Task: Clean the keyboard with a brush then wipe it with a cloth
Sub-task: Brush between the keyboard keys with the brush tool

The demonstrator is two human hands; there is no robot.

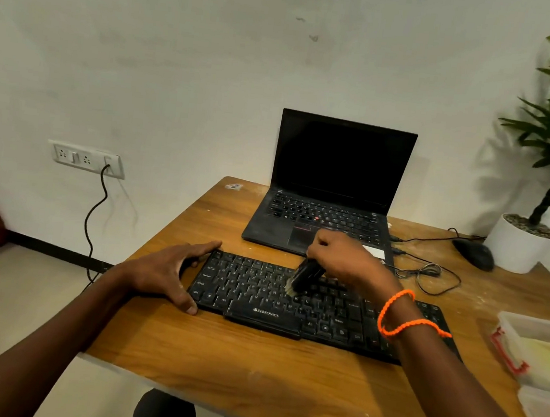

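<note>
Brushing step underway. Right hand (pixel 339 259) grips brush (pixel 305 276), bristles on keyboard (pixel 257 295) middle rows below it. Left hand (pixel 172 270) spread, steadies keyboard's left end. Next likely: sweep remaining rows, then cloth.

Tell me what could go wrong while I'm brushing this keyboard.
Dust flicked by the brush in your right hand may land on the open laptop right behind the keyboard. Only your left hand steadies the keyboard at its left end, so hard strokes might shift the right end toward the mouse cable.
</note>
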